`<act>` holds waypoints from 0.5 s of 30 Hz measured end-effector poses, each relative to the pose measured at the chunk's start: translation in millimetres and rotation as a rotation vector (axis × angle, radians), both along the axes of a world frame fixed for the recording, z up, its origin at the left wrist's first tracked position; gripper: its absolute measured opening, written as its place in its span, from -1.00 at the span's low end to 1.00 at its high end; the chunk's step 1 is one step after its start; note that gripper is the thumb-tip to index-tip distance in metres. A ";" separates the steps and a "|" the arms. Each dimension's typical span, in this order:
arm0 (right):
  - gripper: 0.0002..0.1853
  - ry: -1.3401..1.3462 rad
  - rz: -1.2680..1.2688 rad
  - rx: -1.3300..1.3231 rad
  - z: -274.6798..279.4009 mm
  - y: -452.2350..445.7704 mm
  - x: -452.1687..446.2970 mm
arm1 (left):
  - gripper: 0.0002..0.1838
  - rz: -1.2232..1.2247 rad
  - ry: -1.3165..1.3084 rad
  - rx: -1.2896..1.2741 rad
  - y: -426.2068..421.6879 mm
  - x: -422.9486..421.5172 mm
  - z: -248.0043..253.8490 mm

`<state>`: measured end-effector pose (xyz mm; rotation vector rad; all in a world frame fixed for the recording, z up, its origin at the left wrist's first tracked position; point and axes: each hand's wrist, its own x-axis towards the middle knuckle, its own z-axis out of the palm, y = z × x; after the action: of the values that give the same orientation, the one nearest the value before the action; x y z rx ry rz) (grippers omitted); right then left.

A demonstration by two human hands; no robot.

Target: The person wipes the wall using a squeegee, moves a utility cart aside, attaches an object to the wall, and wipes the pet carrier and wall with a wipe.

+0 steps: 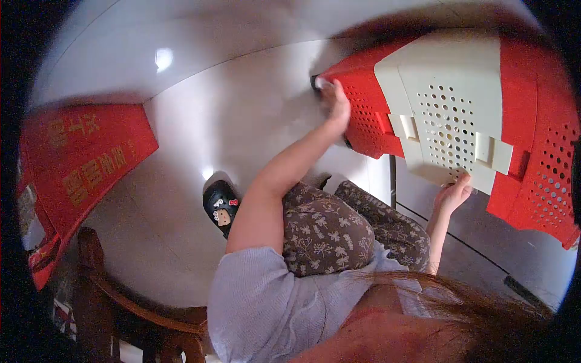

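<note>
A large plastic crate [417,72], red at both ends and cream in the middle, is tilted in front of me at the right. Round holes and rectangular clips mark its side. My left hand [340,109] is at its far left end, beside a small black part on the corner. Motion smears those fingers, and their grip does not show clearly. At the lower edge of the cream panel, my right hand [454,192] is closed, its fingertips on the rim. Whatever is inside the crate is hidden.
A red bag [85,157] with yellow characters stands at the left. Below it is a dark wooden chair [130,296]. My black shoe [221,202] rests on the pale tiled floor [175,242]. A grey surface [472,224] lies beneath the crate's right part.
</note>
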<state>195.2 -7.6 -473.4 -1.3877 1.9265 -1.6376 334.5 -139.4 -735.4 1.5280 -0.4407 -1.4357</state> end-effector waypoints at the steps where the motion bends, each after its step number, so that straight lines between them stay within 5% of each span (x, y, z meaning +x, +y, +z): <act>1: -0.72 -0.003 -0.001 0.003 -0.5 -0.5 0.9 | -0.20 -0.039 0.264 0.048 11.1 -13.5 7.1; 4: -0.72 -0.042 -0.017 -0.028 -2.1 0.0 0.4 | -0.19 -0.217 0.184 -0.023 45.5 -42.7 4.8; 7: -0.72 -0.045 0.005 -0.004 -1.0 1.9 -7.0 | -0.24 -0.206 0.508 -0.200 68.2 -38.7 20.8; 9: -0.74 -0.043 0.028 0.039 -1.8 5.7 -15.9 | -0.31 -0.413 0.212 -0.267 85.1 -51.7 23.1; 10: -0.74 -0.045 0.023 0.036 -1.8 6.1 -15.3 | -0.36 -0.784 0.032 -0.407 97.4 -41.8 26.4; 11: -0.75 -0.048 0.038 0.017 -2.6 4.9 -12.7 | -0.36 -0.789 0.029 -0.410 101.6 -30.2 34.9; 13: -0.75 -0.053 0.053 -0.005 -2.8 4.1 -16.3 | -0.36 -0.406 0.312 -0.384 103.2 -14.4 48.8; 15: -0.74 -0.073 0.024 0.057 -4.8 6.8 -26.2 | -0.34 -0.316 0.239 -0.487 92.2 -5.3 42.5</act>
<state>169.0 -0.7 -478.2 -1.3058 1.8936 -1.5873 329.3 -47.3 -692.8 0.9134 -0.8426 -1.5814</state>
